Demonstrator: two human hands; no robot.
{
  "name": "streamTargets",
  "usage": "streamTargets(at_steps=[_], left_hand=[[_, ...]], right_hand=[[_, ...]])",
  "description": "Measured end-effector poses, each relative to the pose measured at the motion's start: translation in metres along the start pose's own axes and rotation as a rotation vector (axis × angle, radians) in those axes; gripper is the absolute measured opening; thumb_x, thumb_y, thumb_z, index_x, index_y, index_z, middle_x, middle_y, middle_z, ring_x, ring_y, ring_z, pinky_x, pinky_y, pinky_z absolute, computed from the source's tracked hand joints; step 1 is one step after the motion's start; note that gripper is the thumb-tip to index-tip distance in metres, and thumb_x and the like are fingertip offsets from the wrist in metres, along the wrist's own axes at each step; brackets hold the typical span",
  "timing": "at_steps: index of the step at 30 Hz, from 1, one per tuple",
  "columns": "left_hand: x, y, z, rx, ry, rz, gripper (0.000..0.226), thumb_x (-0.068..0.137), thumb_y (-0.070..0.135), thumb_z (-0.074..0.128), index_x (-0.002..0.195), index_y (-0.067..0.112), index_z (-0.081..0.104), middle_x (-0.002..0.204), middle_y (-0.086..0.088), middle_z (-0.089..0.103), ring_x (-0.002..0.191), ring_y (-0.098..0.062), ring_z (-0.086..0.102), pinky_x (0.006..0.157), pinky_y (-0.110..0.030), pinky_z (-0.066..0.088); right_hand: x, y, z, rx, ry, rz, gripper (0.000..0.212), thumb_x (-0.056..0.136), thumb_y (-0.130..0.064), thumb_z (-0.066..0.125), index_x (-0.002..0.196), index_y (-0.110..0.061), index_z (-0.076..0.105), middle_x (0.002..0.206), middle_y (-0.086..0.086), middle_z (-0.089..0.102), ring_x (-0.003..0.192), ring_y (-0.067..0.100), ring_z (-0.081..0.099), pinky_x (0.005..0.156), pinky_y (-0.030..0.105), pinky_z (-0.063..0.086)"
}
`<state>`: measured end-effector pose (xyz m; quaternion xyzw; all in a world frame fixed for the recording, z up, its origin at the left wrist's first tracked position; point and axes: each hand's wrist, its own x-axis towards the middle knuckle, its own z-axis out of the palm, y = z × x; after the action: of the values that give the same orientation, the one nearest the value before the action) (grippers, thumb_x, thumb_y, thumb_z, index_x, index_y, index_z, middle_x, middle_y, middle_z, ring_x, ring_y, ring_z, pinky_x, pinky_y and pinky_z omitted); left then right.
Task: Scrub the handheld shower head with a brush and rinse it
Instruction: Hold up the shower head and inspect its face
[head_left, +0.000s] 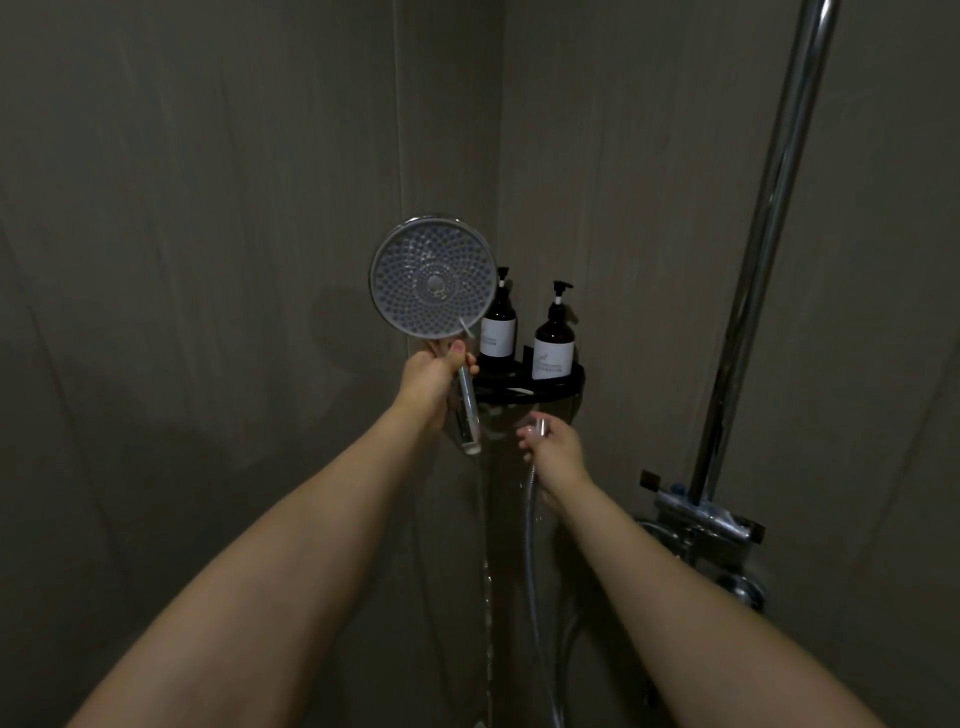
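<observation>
Dark grey wall panels met in a corner of the shower stall, and a chrome riser pipe (769, 228) ran up the right side from a mixer valve (701, 525).

The left hand (434, 374) was curled round the neck of the handheld shower head (432, 276), holding it upright with the round nozzle face turned toward the camera. The handle's lower end (470, 441) hung free: the head was detached from its hose. The right hand (553, 449) gripped the end of the flexible hose (530, 525), its metal fitting pointing up between the fingers, just beside the handle's end but apart from it. A thin stream of water (487, 597) fell below the two hands, though whether it came from the hose or the handle could not be told.

No brush was in view. By my reading, the scrubbing was either finished or not begun; the wet sheen on the face and the running water suggested the rinse stage, with the hose left to be reconnected. That is a judgement only.

Two dark pump bottles stood on a black corner shelf (563, 379) behind the hands: one (497, 325) partly hidden by the shower head, the other (554, 340) in full view. Both carried pale labels with small print, too small and dim to read; no brand could be made out.
</observation>
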<state>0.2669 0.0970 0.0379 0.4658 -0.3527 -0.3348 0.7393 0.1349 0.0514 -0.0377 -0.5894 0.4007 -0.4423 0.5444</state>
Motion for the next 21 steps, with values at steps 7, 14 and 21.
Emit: streamTargets(at_steps=[7, 14, 21], left_hand=[[-0.002, 0.001, -0.005, -0.034, 0.012, -0.012, 0.02, 0.095, 0.009, 0.046, 0.077, 0.009, 0.055, 0.069, -0.004, 0.057, 0.067, -0.013, 0.056, 0.08, -0.028, 0.047], [-0.003, 0.004, -0.008, -0.027, 0.09, -0.004, 0.025, 0.095, 0.011, 0.047, 0.072, 0.011, 0.055, 0.045, 0.009, 0.061, 0.052, -0.005, 0.061, 0.08, -0.031, 0.05], [-0.006, 0.016, -0.005, -0.061, 0.073, 0.034, 0.019, 0.095, 0.013, 0.049, 0.077, 0.011, 0.055, 0.062, 0.001, 0.062, 0.065, -0.012, 0.058, 0.076, -0.029, 0.049]], right_hand=[[0.003, -0.018, -0.003, -0.073, 0.016, -0.063, 0.031, 0.091, 0.002, 0.048, 0.122, -0.001, 0.052, 0.093, 0.009, 0.057, 0.066, 0.007, 0.05, 0.057, 0.016, 0.042], [0.004, -0.028, -0.01, -0.038, 0.075, -0.064, 0.033, 0.093, 0.0, 0.046, 0.125, -0.004, 0.05, 0.086, 0.003, 0.058, 0.065, 0.006, 0.049, 0.055, 0.014, 0.042], [-0.002, -0.014, -0.026, 0.024, 0.143, -0.02, 0.034, 0.094, -0.001, 0.044, 0.127, -0.005, 0.048, 0.105, 0.012, 0.057, 0.07, 0.006, 0.051, 0.06, 0.016, 0.041]])
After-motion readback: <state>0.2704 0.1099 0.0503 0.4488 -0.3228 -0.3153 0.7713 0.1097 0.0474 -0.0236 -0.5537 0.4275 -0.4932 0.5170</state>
